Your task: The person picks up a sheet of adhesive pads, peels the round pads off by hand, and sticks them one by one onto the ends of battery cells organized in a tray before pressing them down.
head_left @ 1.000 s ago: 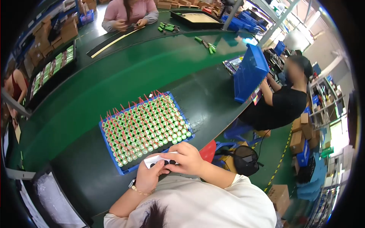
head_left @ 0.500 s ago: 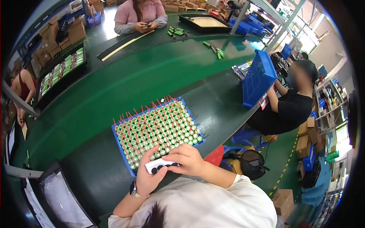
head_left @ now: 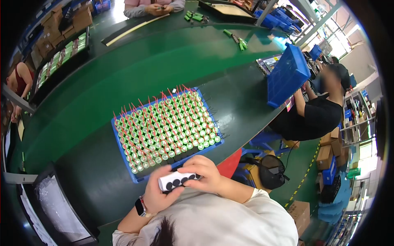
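Across the room's long green tabletop point(head_left: 135, 69), a person in pink point(head_left: 141, 9) sits on the far side, and another in black point(head_left: 310, 119) works to the right, beside a tilted blue bin point(head_left: 287, 76). Nearest me, both hands are drawn close together, holding a white strip point(head_left: 164, 183) with round black pads point(head_left: 176, 183). The left hand point(head_left: 158, 192) curves loosely about one end; the right hand point(head_left: 203, 174) pinches narrowly at the other, its fingertips over the pads. Its underside I cannot see.

Just beyond them lies a blue tray point(head_left: 139, 179) of upright green cells point(head_left: 164, 127), red wires rising between them. The strip sits just off the tray's near side, so a wrist pushed forward could knock a cell or snag a wire. The strip curls, too: too hard a pinch might crease it or shift a pad, while too slack a hold could drop it over the near edge, close to the person's body.

The best room for moving seems to be sideways, between tray and bin. To the left, a black tray point(head_left: 88, 238) lined with clear plastic crowds the elbow's way.
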The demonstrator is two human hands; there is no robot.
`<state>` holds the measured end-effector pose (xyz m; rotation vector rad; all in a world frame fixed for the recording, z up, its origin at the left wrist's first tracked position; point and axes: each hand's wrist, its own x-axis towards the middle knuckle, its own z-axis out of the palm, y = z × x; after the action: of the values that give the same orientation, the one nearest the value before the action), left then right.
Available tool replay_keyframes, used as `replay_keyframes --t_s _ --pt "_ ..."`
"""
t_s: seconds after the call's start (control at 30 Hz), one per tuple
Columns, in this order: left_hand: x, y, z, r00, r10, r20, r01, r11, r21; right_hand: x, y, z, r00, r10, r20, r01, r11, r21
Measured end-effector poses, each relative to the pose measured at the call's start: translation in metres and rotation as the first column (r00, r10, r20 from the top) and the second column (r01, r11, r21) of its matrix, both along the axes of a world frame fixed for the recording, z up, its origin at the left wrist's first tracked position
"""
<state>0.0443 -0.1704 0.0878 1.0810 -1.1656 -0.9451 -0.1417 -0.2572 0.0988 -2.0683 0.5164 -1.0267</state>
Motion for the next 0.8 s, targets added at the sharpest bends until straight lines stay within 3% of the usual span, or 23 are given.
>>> replay_keyframes --t_s 0.07,0.2,0.33,0.47,0.6,0.67,0.8 --pt "0.015 0.002 0.008 0.923 -0.300 0.242 0.316 0.948 -0.028 -0.003 0.004 -0.011 0.998 0.062 0.017 -0.063 0.994 0.085" --pt "0.020 0.001 0.018 0.898 -0.302 0.320 0.300 0.952 0.055 -0.001 0.014 -0.018 0.988 0.134 0.071 -0.146 0.965 0.217" --pt "0.024 -0.007 0.019 0.887 -0.245 0.391 0.314 0.941 -0.122 0.002 0.007 -0.016 0.975 0.197 0.104 -0.217 0.943 0.252" --pt "0.026 -0.009 0.013 0.886 -0.265 0.380 0.347 0.923 -0.168 0.004 0.001 -0.015 0.942 0.302 0.150 -0.335 0.888 0.316" --pt "0.024 -0.012 0.012 0.859 -0.236 0.455 0.344 0.924 -0.169 -0.003 0.003 -0.024 0.925 0.324 0.198 -0.379 0.820 0.429" --pt "0.021 -0.013 0.012 0.838 -0.198 0.509 0.322 0.932 -0.167 -0.008 0.005 -0.029 0.923 0.300 0.240 -0.385 0.711 0.589" --pt "0.012 -0.014 0.014 0.881 -0.146 0.451 0.230 0.963 -0.138 -0.007 0.005 -0.031 0.925 0.261 0.274 -0.375 0.732 0.569"
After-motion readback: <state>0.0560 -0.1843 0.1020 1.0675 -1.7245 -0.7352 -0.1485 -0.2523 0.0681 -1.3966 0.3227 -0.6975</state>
